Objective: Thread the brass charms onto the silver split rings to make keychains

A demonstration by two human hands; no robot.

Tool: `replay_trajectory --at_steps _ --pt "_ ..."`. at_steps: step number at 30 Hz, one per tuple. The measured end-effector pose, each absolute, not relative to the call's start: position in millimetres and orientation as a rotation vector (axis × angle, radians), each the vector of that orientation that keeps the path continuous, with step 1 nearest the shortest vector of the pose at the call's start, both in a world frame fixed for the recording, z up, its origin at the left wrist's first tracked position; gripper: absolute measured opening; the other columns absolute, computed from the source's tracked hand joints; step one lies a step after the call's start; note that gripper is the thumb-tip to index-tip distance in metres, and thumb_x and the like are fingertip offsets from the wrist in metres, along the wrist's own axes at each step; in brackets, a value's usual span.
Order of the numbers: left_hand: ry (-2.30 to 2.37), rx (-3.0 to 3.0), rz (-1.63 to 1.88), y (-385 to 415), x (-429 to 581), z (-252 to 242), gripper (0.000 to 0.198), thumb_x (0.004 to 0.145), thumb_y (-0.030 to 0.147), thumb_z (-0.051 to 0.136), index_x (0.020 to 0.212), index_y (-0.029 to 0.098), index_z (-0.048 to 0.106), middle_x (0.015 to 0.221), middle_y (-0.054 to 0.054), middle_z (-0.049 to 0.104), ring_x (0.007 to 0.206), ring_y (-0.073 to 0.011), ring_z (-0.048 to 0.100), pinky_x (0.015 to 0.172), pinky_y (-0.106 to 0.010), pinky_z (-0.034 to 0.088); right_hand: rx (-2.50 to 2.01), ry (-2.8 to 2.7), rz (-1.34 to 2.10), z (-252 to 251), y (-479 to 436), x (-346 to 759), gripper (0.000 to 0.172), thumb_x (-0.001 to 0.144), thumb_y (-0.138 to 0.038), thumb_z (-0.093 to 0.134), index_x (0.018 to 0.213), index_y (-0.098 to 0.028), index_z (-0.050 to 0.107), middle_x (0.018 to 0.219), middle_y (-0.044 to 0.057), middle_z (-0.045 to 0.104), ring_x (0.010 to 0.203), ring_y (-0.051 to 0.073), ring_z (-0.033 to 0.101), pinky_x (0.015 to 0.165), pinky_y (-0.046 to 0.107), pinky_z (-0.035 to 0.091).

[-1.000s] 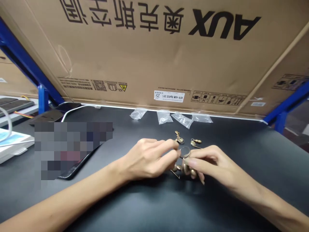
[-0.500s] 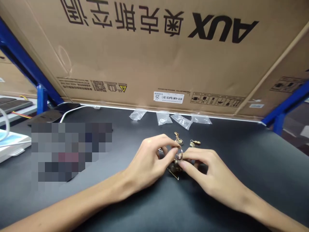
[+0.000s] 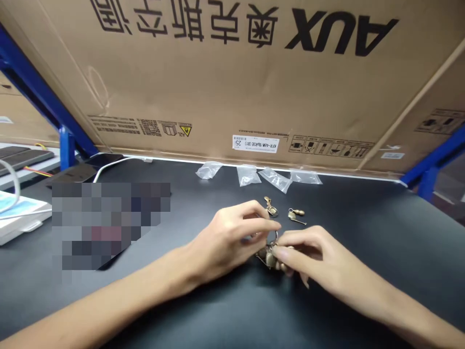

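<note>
Between my hands is a metal key ring (image 3: pixel 276 236) with a bunch of brass-coloured charms (image 3: pixel 269 258) hanging below it. My left hand (image 3: pixel 236 240) grips the ring, its fingertips closed around it from the left. From the right, my right hand (image 3: pixel 312 257) pinches the bunch just under the ring; its curled fingers partly hide the charms. Beyond my hands, a brass charm with a ring (image 3: pixel 271 208) lies on the black table, and to its right are more small brass pieces (image 3: pixel 297 214).
Several clear plastic bags (image 3: pixel 276 180) lie along the back of the black table (image 3: pixel 181 310). Behind them stands a large cardboard box (image 3: pixel 181 82) between blue metal posts (image 3: pixel 67 145). At the left are a blurred-out patch, a white cable and a white box (image 3: pixel 25 220).
The ring and charms have shifted slightly down. My left fingers now reach over the ring's top. Small brass pieces beyond my right hand show more fully.
</note>
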State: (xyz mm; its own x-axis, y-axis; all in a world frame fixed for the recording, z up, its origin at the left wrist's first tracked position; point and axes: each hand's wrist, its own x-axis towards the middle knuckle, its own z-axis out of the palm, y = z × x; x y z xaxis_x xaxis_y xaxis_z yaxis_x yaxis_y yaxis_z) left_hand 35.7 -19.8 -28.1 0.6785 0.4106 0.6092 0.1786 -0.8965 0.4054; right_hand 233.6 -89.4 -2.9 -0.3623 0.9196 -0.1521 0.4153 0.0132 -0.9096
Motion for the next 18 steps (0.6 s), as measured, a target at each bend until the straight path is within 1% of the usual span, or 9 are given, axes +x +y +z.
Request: replay_trajectory --at_steps 3,4,5,6,7,10,12,15,18 --pt "0.522 2.834 0.9 -6 26 -29 0.026 0.091 0.01 0.049 0.106 0.018 0.07 0.097 -0.005 0.065 0.067 -0.0077 0.059 0.061 -0.017 0.048 -1.249 -1.741 1.579 -1 -86 242 0.031 0.094 -0.042 0.054 0.086 -0.018 0.072 0.076 0.002 0.066 0.068 0.013 0.058 0.055 0.021 0.044" --pt "0.517 2.903 0.832 -1 23 -29 0.026 0.091 0.011 0.048 0.105 0.017 0.07 0.096 -0.005 0.066 0.066 -0.008 0.059 0.06 -0.018 0.048 -1.246 -1.757 1.579 -1 -86 244 0.032 0.093 -0.044 0.054 0.089 -0.019 0.073 0.077 0.003 0.067 0.069 0.014 0.06 0.055 0.021 0.045" --pt "0.553 2.934 0.766 2 21 -28 0.027 0.09 0.01 0.048 0.105 0.017 0.07 0.096 -0.005 0.066 0.065 -0.0081 0.059 0.06 -0.018 0.048 -1.289 -1.789 1.49 -1 -86 245 0.033 0.093 -0.046 0.054 0.092 -0.02 0.074 0.079 0.003 0.068 0.071 0.016 0.062 0.056 0.023 0.047" --pt "0.58 2.936 0.76 5 19 -28 0.028 0.09 0.009 0.049 0.105 0.017 0.07 0.096 -0.005 0.067 0.065 -0.0082 0.059 0.061 -0.019 0.048 -1.362 -1.841 1.325 -2 -86 247 0.033 0.094 -0.046 0.053 0.095 -0.021 0.074 0.082 0.004 0.069 0.074 0.017 0.063 0.059 0.025 0.049" --pt "0.594 2.939 0.747 7 19 -27 0.029 0.089 0.008 0.049 0.105 0.018 0.071 0.096 -0.005 0.067 0.066 -0.0089 0.06 0.062 -0.019 0.048 -1.439 -1.903 1.085 -4 -85 249 0.033 0.094 -0.045 0.052 0.096 -0.022 0.074 0.086 0.005 0.07 0.076 0.018 0.064 0.063 0.027 0.05" --pt "0.656 2.952 0.696 8 19 -26 0.031 0.09 0.008 0.047 0.108 0.019 0.07 0.098 -0.005 0.068 0.075 -0.0121 0.063 0.067 -0.021 0.048 -1.551 -2.115 0.314 -13 -81 255 0.027 0.097 -0.035 0.048 0.096 -0.024 0.073 0.094 0.004 0.071 0.083 0.02 0.065 0.076 0.032 0.05" --pt "0.725 2.978 0.635 7 20 -26 0.032 0.09 0.008 0.045 0.109 0.02 0.068 0.096 -0.005 0.068 0.078 -0.0141 0.064 0.07 -0.023 0.049 -1.592 -2.251 -0.016 -21 -75 261 0.027 0.097 -0.031 0.046 0.096 -0.024 0.071 0.092 0.004 0.07 0.081 0.02 0.065 0.071 0.033 0.048" --pt "0.824 2.99 0.591 9 19 -26 0.029 0.09 0.008 0.044 0.103 0.02 0.067 0.092 -0.005 0.067 0.078 -0.0153 0.062 0.069 -0.024 0.047 -1.659 -2.397 -0.252 -28 -69 267 0.025 0.097 -0.028 0.045 0.099 -0.024 0.07 0.092 0.004 0.069 0.077 0.02 0.065 0.061 0.031 0.045" --pt "0.856 2.978 0.609 12 17 -25 0.022 0.089 0.01 0.045 0.094 0.019 0.065 0.089 -0.005 0.064 0.076 -0.0152 0.06 0.068 -0.024 0.046 -1.653 -2.462 -0.326 -29 -69 268 0.023 0.095 -0.03 0.048 0.103 -0.025 0.069 0.094 0.004 0.069 0.074 0.019 0.065 0.055 0.03 0.043"
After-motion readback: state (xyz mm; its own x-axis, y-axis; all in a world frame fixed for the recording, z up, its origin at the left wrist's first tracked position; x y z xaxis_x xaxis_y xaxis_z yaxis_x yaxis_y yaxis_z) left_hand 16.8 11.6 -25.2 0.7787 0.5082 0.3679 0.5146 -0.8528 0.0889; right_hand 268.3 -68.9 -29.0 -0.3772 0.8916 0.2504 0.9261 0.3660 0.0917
